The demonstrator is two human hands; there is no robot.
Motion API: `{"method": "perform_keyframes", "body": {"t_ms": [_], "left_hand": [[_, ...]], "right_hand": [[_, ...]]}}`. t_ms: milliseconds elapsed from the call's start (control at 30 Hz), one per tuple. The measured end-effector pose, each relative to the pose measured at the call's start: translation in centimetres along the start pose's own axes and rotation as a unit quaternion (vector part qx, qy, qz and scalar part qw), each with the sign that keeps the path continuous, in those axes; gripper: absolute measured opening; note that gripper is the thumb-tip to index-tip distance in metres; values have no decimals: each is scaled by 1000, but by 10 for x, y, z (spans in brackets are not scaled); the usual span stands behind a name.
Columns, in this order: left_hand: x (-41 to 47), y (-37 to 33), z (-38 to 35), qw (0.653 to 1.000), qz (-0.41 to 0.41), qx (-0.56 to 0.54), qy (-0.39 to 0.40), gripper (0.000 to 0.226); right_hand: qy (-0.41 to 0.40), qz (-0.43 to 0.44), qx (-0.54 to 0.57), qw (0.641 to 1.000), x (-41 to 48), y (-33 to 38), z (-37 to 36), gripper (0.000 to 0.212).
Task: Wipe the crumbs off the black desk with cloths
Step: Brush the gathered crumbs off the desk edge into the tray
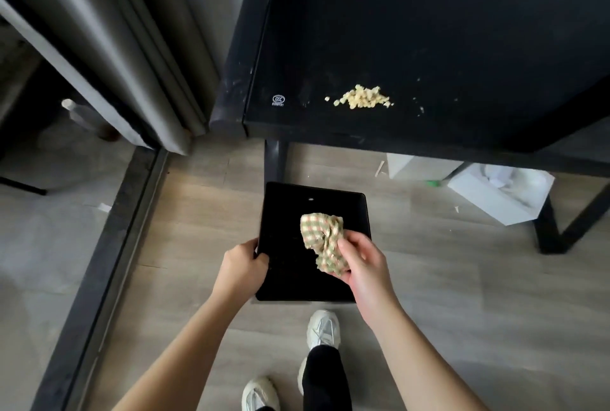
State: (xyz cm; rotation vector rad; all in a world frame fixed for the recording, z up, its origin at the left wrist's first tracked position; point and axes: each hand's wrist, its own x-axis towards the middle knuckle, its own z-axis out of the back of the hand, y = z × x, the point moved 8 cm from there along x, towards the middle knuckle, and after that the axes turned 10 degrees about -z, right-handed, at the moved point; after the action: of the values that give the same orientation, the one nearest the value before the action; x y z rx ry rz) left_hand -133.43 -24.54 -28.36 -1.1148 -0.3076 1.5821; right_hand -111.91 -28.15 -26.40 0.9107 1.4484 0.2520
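Nearest you, your pale shoes (323, 328) stand on the grey wood floor (429, 295), squared to the work. Next, your left hand (246, 262): fingers curled round the left rim of a black tray (287, 212), thumb on top, carrying it flat and low, probably so it can serve as a catcher under the table edge. Your right hand (361, 262): fingers closed on a bunched green-and-pink checked cloth (321, 239), held over the tray's right half, wadded into a pad rather than spread, which suits pushing loose bits. The tray's far end lies below the front rail, near the desk leg (275, 163), and not yet up at the lip. Under the desk, to the right: a white box (501, 199) on the floor with scraps scattered near it. Above it, the black desk (429, 31), its top dull and smudged. The crumbs (363, 97) sit in one pale yellow heap close to the front edge, a few strays to the right; no cloth touches them, so the sweep looks unstarted. Left of the heap, a small white printed mark (279, 100). Farthest left, a grey curtain (132, 47) hangs to the floor.
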Motion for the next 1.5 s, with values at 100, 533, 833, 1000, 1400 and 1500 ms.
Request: {"method": "perform_keyframes", "body": {"t_ms": [100,533,833,1000,1400,1500], "left_hand": [[-14,-42,12,1000,7,-10,1,22],[-10,-108,23,998,62,-26,-11,22],[16,-124,48,999,34,-2,1,25],[28,-120,51,999,30,-3,11,21],[35,-123,52,999,23,-27,30,14],[35,-125,52,999,22,-22,34,14]], "right_hand": [[-6,92,-101,991,-39,60,4,14],[-245,439,-226,834,-78,251,56,17],[-366,324,-333,806,7,298,82,5],[-294,301,-431,798,26,289,42,44],[-76,401,-378,831,-15,257,-9,49],[-258,405,-299,825,-25,268,41,46]]}}
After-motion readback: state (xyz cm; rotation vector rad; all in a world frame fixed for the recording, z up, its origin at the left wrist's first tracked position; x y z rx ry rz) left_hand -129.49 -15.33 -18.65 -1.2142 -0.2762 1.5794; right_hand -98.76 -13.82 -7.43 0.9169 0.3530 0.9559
